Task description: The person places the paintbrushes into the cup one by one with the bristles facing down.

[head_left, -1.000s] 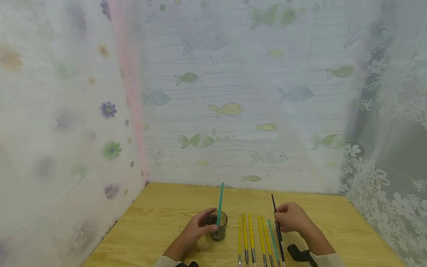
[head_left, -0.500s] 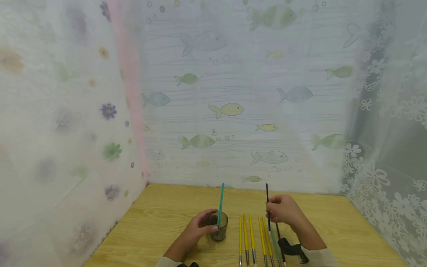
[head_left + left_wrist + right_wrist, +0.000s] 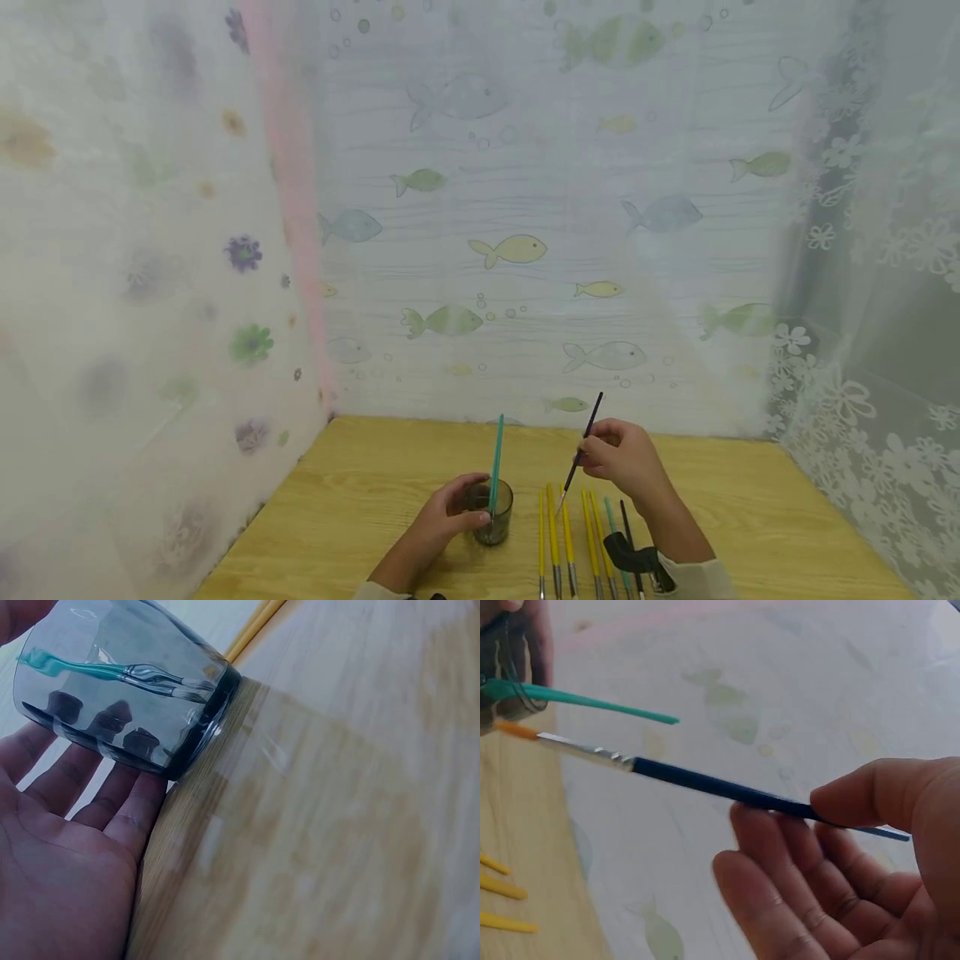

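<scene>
My left hand (image 3: 441, 521) grips a smoky glass tumbler (image 3: 502, 523) on the table, fingers and thumb around its side. Two teal-handled paintbrushes (image 3: 497, 458) lean in the tumbler, handles up; the left wrist view shows their pale bristles (image 3: 191, 691) near its base. To the right, my right hand (image 3: 624, 460) pinches a dark blue paintbrush (image 3: 697, 780) by the handle between thumb and fingers, raised above the table. Its orange bristles (image 3: 516, 730) point down and left, toward the tumbler, and appear close beside it in the right wrist view.
Several yellow-handled paintbrushes (image 3: 555, 542) lie in a row on the wooden table (image 3: 375, 467), right of the tumbler. A teal paintbrush (image 3: 611, 521) and another dark one (image 3: 627, 523) lie at the row's right end. Patterned translucent curtains (image 3: 517, 333) enclose the table's back and sides.
My right hand has lifted the dark blue paintbrush from the row's right end and carried it left and up, tilting its bristles toward the tumbler. The left hand has stayed on the tumbler.
</scene>
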The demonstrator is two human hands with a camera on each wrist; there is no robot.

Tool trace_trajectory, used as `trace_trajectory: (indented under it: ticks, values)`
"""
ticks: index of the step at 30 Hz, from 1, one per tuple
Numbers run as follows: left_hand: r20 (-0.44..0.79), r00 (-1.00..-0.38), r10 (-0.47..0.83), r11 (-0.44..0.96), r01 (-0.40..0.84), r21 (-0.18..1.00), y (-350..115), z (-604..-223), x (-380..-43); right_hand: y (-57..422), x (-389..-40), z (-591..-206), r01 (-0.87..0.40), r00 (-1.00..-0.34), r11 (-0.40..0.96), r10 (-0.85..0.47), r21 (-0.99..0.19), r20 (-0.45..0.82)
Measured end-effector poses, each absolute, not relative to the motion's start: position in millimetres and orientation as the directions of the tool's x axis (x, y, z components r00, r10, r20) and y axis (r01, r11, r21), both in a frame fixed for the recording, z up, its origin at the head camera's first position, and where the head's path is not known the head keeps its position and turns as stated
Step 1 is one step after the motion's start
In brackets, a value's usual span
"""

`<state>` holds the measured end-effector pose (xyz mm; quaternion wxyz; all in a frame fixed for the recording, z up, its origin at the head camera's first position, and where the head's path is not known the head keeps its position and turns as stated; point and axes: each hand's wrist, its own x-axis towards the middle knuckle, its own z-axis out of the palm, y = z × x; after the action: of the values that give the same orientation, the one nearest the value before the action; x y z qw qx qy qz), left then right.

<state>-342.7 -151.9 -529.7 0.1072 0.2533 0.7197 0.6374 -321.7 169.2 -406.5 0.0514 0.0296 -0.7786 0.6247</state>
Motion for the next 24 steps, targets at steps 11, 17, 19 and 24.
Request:
trace_trajectory:
  ticks: [11,17,19,24]
  values:
    - [0.16,-0.872,0.464,0.086,0.223,0.971,-152,-531,-345,152,-323,-412,-0.205,-0.977,0.082,0.038,-0.975,0.208]
    - [0.162,-0.868,0.469,0.073,0.221,0.973,-154,-533,-345,132,-321,-420,-0.251,-0.968,0.063,0.014,-0.966,0.252]
    - [0.161,-0.868,0.47,0.074,0.221,0.973,-154,-533,-345,127,-320,-423,-0.258,-0.966,0.064,0.007,-0.964,0.259]
    - [0.168,-0.867,0.47,0.079,0.231,0.97,-153,-532,-344,118,-321,-430,-0.275,-0.961,0.091,-0.006,-0.957,0.276]
